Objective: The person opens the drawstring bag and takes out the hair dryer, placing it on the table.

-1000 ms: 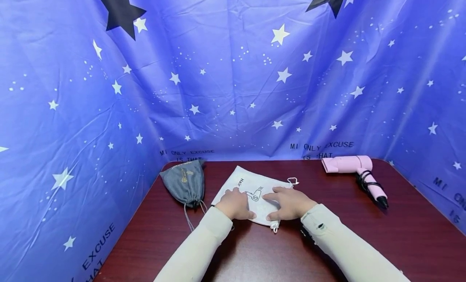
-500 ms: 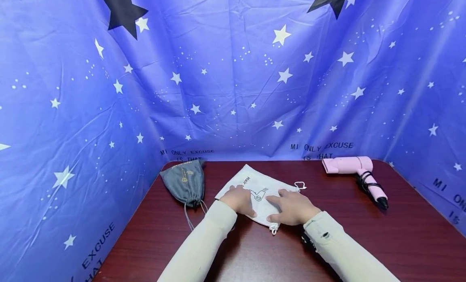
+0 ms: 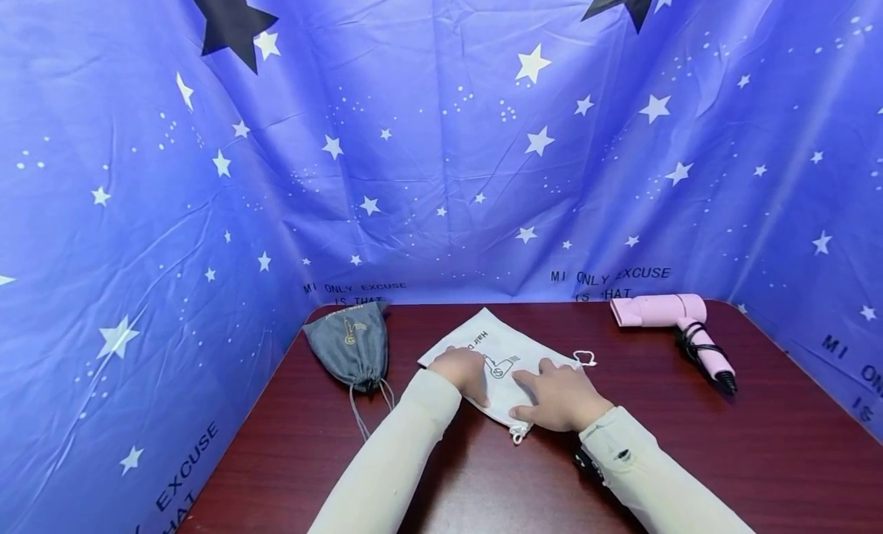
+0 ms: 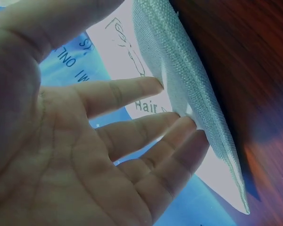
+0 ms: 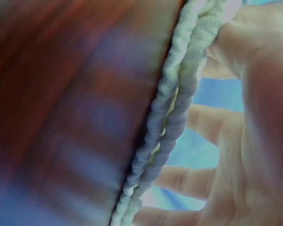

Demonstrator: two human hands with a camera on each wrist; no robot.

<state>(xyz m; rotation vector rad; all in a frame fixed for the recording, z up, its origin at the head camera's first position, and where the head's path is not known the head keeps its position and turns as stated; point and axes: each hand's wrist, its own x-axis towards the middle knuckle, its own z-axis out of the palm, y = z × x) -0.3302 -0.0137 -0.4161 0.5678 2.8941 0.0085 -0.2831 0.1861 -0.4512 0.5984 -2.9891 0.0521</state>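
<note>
A white drawstring bag (image 3: 517,346), printed with a hair dryer outline and the word "Hair", lies flat and slanted on the table. My left hand (image 3: 465,371) rests on its left part; in the left wrist view the extended fingers (image 4: 120,96) touch the cloth close to the bag's edge (image 4: 193,80). On the right part my right hand (image 3: 560,396) presses with spread fingers, beside the mouth with its cord loops. In the right wrist view the gathered white mouth (image 5: 167,117) runs in front of the fingers (image 5: 203,122).
A grey drawstring pouch (image 3: 352,346) with a gold print lies at the back left, cords trailing forward. At the back right is a pink hair dryer (image 3: 662,312), black cord wound round its handle. A blue star-patterned curtain (image 3: 441,166) encloses the dark red table (image 3: 779,442).
The white bag has slid to the right and slightly away, with both hands moving right along with it. The grey pouch and hair dryer have stayed put.
</note>
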